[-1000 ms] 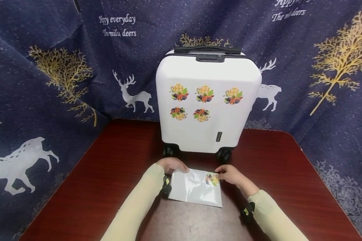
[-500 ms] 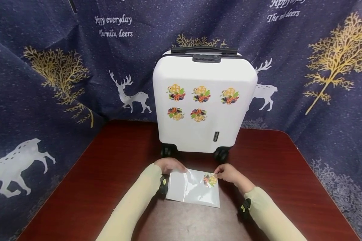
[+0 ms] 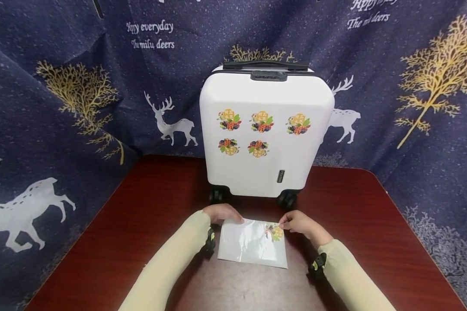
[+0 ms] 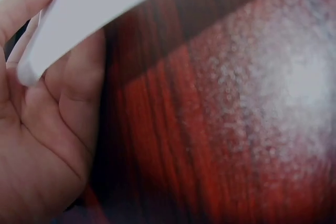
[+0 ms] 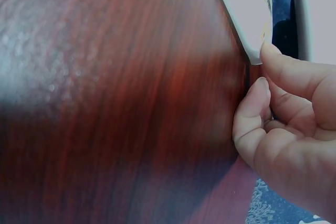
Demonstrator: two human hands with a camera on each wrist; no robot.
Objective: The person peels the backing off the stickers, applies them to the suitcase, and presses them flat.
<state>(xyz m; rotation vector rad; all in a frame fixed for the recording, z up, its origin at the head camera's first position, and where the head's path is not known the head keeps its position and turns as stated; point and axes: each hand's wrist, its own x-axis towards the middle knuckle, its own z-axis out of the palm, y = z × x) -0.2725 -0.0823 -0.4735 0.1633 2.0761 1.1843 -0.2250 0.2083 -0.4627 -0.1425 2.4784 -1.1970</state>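
A glossy white sticker sheet (image 3: 245, 246) is held a little above the table in the head view. One fruit sticker (image 3: 274, 232) shows at its far right corner. My left hand (image 3: 222, 212) grips the far left corner, thumb on top and the other fingers beneath; the left wrist view shows the sheet's edge (image 4: 79, 19) between them. At the far right corner, my right hand (image 3: 300, 224) pinches the edge beside the sticker with thumb and forefinger. Whether those fingertips have only the sticker's edge or the whole sheet cannot be told.
A white suitcase (image 3: 264, 172) stands upright on the red-brown table (image 3: 171, 181) beyond the hands. Two rows of fruit stickers are on its front, the lower row upside down. A dark blue cloth (image 3: 140, 73) with deer and trees hangs behind.
My right thumb and forefinger have drawn together at the sheet's far right corner, off the sticker's face. The left hand keeps its grip. The head view shifted slightly.
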